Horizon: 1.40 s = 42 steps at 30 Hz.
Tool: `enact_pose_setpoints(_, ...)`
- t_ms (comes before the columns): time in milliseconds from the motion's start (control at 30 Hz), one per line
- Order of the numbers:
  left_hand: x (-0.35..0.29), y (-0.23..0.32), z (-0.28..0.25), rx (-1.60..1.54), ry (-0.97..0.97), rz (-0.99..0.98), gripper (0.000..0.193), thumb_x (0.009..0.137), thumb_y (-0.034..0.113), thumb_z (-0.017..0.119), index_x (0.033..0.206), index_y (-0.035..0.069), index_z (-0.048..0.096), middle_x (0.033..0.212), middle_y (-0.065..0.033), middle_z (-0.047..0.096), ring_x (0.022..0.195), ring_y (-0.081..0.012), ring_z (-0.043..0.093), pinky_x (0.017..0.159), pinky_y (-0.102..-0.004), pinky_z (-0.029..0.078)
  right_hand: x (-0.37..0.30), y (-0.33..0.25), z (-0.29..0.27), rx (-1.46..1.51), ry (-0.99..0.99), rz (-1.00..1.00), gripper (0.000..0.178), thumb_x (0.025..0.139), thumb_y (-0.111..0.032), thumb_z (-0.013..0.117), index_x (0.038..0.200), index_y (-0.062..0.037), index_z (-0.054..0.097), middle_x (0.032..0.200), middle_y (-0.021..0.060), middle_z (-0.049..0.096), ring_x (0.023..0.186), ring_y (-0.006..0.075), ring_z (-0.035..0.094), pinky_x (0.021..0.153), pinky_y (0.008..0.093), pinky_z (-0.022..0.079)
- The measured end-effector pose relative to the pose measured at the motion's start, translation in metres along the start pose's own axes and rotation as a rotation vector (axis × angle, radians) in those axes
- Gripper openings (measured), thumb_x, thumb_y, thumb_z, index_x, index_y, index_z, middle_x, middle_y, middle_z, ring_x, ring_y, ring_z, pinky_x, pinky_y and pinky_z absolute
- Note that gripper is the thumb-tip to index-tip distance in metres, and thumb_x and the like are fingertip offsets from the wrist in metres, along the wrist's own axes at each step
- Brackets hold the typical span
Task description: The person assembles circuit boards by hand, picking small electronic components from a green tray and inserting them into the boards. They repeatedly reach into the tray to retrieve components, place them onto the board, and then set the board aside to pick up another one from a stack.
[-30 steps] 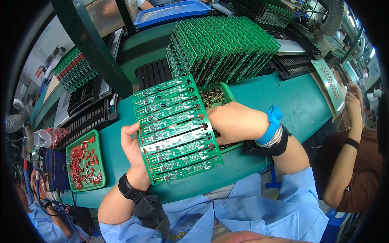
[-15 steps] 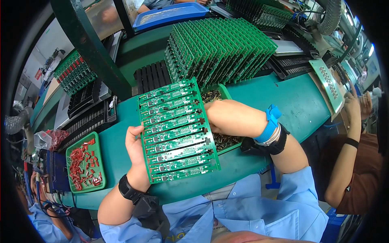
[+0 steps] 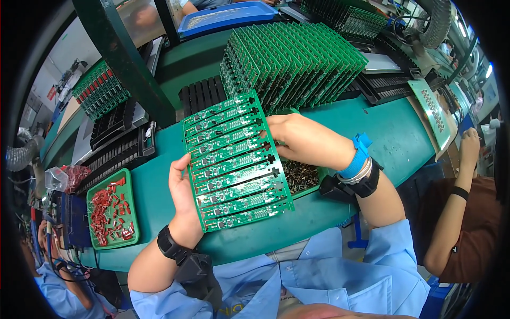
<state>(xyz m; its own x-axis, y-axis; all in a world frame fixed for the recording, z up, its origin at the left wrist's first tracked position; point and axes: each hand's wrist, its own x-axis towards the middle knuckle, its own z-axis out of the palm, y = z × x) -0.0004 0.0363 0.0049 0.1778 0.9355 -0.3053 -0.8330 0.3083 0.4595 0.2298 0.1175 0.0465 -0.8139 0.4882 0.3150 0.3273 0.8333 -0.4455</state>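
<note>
My left hand (image 3: 186,204) grips the left edge of a green circuit board panel (image 3: 234,165), thumb at the edge and the other fingers hidden behind it. The panel is tilted and carries several strips with small black parts. My right hand (image 3: 308,137) is at the panel's right edge, fingers curled and partly hidden by it; what they hold, if anything, cannot be made out. Beneath that hand, small metal-leaded parts (image 3: 302,175) fill a green tray (image 3: 306,192), partly covered by the panel and the hand.
Many upright green boards (image 3: 295,64) stand in a rack behind. At left, a green tray (image 3: 136,212) holds red parts beside a black rack (image 3: 119,159). A dark post (image 3: 125,58) rises at back left. A co-worker's arm (image 3: 451,212) is at right.
My right hand has drawn up and back a little from the tray of metal-leaded parts, showing more of its fingers. The panel has tilted and shifted slightly right with my left hand.
</note>
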Motion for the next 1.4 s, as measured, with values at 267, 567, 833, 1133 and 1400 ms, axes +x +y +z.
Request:
enact_pose_setpoints(267, -0.002, 0.001, 0.002, 0.002, 0.024, 0.025, 0.038, 0.089, 0.032, 0.045, 0.111, 0.004, 0.059, 0.109, -0.0115, 0.064, 0.096, -0.0268, 0.062, 0.088, -0.0394, 0.049, 0.001, -0.002, -0.003, 0.020, -0.019, 0.057, 0.014, 0.075, -0.008, 0.066, 0.084, 0.0022, 0.065, 0.081, 0.0176, 0.062, 0.078, 0.0355, 0.061, 0.071, 0.0417, 0.050)
enact_pose_setpoints(567, -0.004, 0.004, -0.007, -0.052, -0.146, -0.027, 0.044, 0.086, 0.033, 0.045, 0.115, 0.002, 0.057, 0.111, -0.0154, 0.063, 0.097, -0.0303, 0.062, 0.087, -0.0430, 0.050, 0.000, 0.004, -0.002, 0.033, 0.062, 0.009, 0.013, 0.077, -0.004, 0.062, 0.090, -0.0004, 0.064, 0.080, 0.0161, 0.060, 0.072, 0.0355, 0.060, 0.064, 0.0397, 0.049)
enact_pose_setpoints(833, -0.005, 0.005, -0.006, -0.094, -0.205, -0.058, 0.047, 0.084, 0.033, 0.045, 0.117, 0.001, 0.056, 0.112, -0.0169, 0.062, 0.097, -0.0311, 0.062, 0.087, -0.0441, 0.050, 0.000, -0.003, -0.008, 0.017, 0.015, 0.107, 0.012, 0.084, -0.010, 0.062, 0.088, 0.0009, 0.064, 0.075, 0.0153, 0.061, 0.068, 0.0327, 0.061, 0.061, 0.0371, 0.049)
enact_pose_setpoints(1133, -0.003, -0.001, -0.012, -0.039, -0.153, 0.060, 0.040, 0.086, 0.030, 0.041, 0.109, 0.002, 0.057, 0.105, -0.0140, 0.064, 0.093, -0.0266, 0.063, 0.085, -0.0407, 0.051, 0.000, -0.004, -0.014, 0.002, 0.504, 0.152, 0.011, 0.082, -0.001, 0.063, 0.093, 0.0006, 0.066, 0.079, 0.0104, 0.065, 0.073, 0.0185, 0.066, 0.066, 0.0270, 0.052)
enact_pose_setpoints(1400, -0.008, -0.008, -0.003, 0.051, -0.252, 0.150, 0.042, 0.085, 0.026, 0.038, 0.118, 0.002, 0.049, 0.110, -0.0126, 0.060, 0.099, -0.0228, 0.060, 0.090, -0.0368, 0.047, 0.004, -0.041, -0.002, 0.079, 0.431, -0.058, 0.016, 0.076, 0.004, 0.069, 0.091, -0.0010, 0.067, 0.083, 0.0077, 0.065, 0.077, 0.0166, 0.062, 0.065, 0.0265, 0.051)
